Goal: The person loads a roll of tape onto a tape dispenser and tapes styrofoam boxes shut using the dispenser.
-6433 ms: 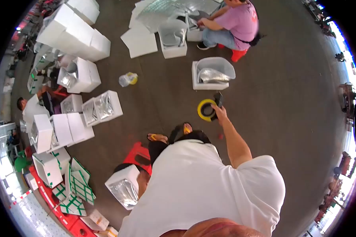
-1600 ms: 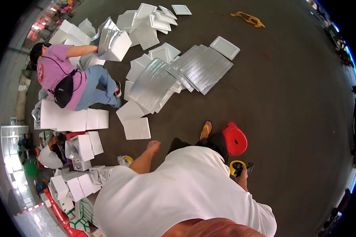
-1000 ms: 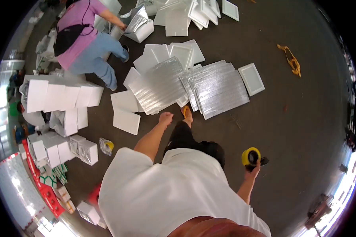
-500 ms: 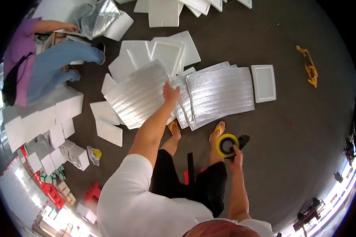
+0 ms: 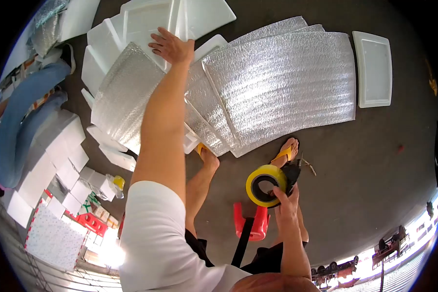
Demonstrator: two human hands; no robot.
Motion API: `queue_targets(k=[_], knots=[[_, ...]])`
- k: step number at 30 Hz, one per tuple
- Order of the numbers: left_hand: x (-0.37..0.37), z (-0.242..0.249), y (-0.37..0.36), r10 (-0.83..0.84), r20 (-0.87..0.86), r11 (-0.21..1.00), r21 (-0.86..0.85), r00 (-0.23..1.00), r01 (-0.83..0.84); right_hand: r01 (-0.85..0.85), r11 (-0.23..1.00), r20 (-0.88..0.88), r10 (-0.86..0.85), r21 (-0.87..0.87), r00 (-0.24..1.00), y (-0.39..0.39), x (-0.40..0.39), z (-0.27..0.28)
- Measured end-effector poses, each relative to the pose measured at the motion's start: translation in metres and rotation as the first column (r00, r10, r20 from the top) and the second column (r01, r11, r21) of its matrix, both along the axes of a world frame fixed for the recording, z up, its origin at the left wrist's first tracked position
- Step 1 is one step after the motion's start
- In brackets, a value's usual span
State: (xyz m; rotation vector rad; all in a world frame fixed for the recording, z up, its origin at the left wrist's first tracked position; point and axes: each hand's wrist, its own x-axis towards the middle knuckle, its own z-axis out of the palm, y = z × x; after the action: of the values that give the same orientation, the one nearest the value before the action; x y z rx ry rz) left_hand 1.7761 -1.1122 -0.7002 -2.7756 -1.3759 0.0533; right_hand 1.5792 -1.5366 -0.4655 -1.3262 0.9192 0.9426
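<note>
My left hand reaches forward with its fingers spread and nothing in them. In the head view it overlaps the white foam lids and the upper edge of a silver foil sheet. Several more foil sheets lie overlapping on the floor to its right. Close to my right foot, my right hand grips a tape dispenser loaded with a wide roll of yellow tape. The thumb lies at the black inner ring of the roll.
One white foam lid lies flat right of the foil. A red plastic stool stands below me. Stacked white foam boxes fill the left side, where a person in jeans is. Wrapped yellow item lies near the boxes.
My left hand has moved off the foil sheet towards the lids, and its fingers have spread. The view has shifted closer to the foil. My right hand still holds the tape dispenser.
</note>
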Motion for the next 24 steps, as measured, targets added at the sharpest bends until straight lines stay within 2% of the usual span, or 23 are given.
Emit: queue_targets(k=[2, 3, 4, 5, 6, 7, 8, 10, 11, 12, 13, 15, 16, 17, 18, 20, 21, 22, 24], knots=[[0.001, 0.042, 0.017, -0.030, 0.095, 0.976, -0.214, 0.995, 0.049, 0.295, 0.953, -0.066, -0.291, 0.062, 0.954, -0.003, 0.005, -0.001], [-0.007, 0.068, 0.027, -0.053, 0.288, 0.966, -0.229, 0.956, 0.123, 0.372, 0.921, -0.102, -0.362, 0.116, 0.927, -0.012, -0.002, -0.009], [-0.010, 0.104, 0.040, 0.026, 0.339, 0.953, -0.291, 0.940, 0.078, 0.372, 0.917, -0.097, -0.361, 0.147, 0.928, -0.017, -0.004, -0.015], [-0.013, 0.154, 0.045, 0.040, 0.478, 0.941, -0.312, 0.877, 0.128, 0.450, 0.867, -0.136, -0.429, 0.216, 0.893, -0.019, -0.005, -0.020], [-0.028, 0.171, 0.073, 0.165, 0.658, 0.825, -0.500, 0.734, 0.262, 0.523, 0.806, -0.190, -0.488, 0.276, 0.852, -0.018, -0.003, -0.022], [-0.037, 0.205, 0.086, 0.235, 0.653, 0.754, -0.590, 0.720, 0.289, 0.563, 0.783, -0.198, -0.527, 0.266, 0.826, -0.014, 0.001, -0.024], [-0.047, 0.235, 0.093, 0.314, 0.620, 0.718, -0.650, 0.719, 0.247, 0.557, 0.777, -0.212, -0.515, 0.292, 0.830, -0.007, 0.011, -0.020], [-0.070, 0.271, 0.111, 0.521, 0.538, 0.519, -0.816, 0.662, 0.254, 0.627, 0.732, -0.252, -0.575, 0.268, 0.779, 0.001, 0.027, -0.009], [-0.082, 0.280, 0.114, 0.570, 0.442, 0.450, -0.873, 0.693, 0.187, 0.649, 0.669, -0.233, -0.609, 0.363, 0.758, 0.003, 0.027, -0.011], [-0.094, 0.282, 0.115, 0.612, 0.335, 0.369, -0.922, 0.716, 0.117, 0.661, 0.656, -0.238, -0.621, 0.364, 0.747, 0.001, 0.026, -0.008], [-0.109, 0.274, 0.115, 0.573, 0.254, 0.276, -0.955, 0.779, 0.108, 0.668, 0.634, -0.228, -0.636, 0.390, 0.737, -0.003, 0.024, -0.012], [-0.142, 0.255, 0.092, 0.385, 0.131, 0.160, -0.984, 0.913, 0.074, 0.670, 0.615, -0.210, -0.652, 0.415, 0.729, -0.006, 0.027, -0.012], [-0.152, 0.253, 0.065, 0.330, 0.012, 0.085, -0.996, 0.944, -0.017, 0.618, 0.608, -0.195, -0.616, 0.498, 0.764, 0.000, 0.037, -0.005], [-0.171, 0.234, 0.043, 0.194, 0.061, 0.169, -0.985, 0.979, 0.027, 0.561, 0.595, -0.178, -0.578, 0.576, 0.796, 0.003, 0.043, -0.002], [-0.179, 0.227, 0.021, 0.115, -0.055, -0.067, -0.997, 0.992, -0.048, 0.558, 0.598, -0.175, -0.576, 0.575, 0.798, -0.003, 0.040, -0.004], [-0.187, 0.221, -0.030, 0.194, -0.089, -0.281, -0.959, 0.977, -0.031, 0.467, 0.631, -0.246, -0.408, 0.620, 0.879, -0.025, 0.024, -0.014], [-0.187, 0.224, -0.048, 0.245, -0.179, -0.370, -0.926, 0.953, -0.079, 0.409, 0.697, -0.224, -0.345, 0.590, 0.912, -0.033, 0.012, -0.025], [-0.188, 0.221, -0.058, 0.246, -0.182, -0.378, -0.922, 0.952, -0.079, 0.327, 0.797, -0.178, -0.274, 0.508, 0.945, -0.043, -0.002, -0.038], [-0.190, 0.217, -0.070, 0.194, -0.301, -0.585, -0.800, 0.934, -0.136, 0.151, 0.922, -0.028, -0.151, 0.355, 0.988, -0.017, 0.013, -0.016]])
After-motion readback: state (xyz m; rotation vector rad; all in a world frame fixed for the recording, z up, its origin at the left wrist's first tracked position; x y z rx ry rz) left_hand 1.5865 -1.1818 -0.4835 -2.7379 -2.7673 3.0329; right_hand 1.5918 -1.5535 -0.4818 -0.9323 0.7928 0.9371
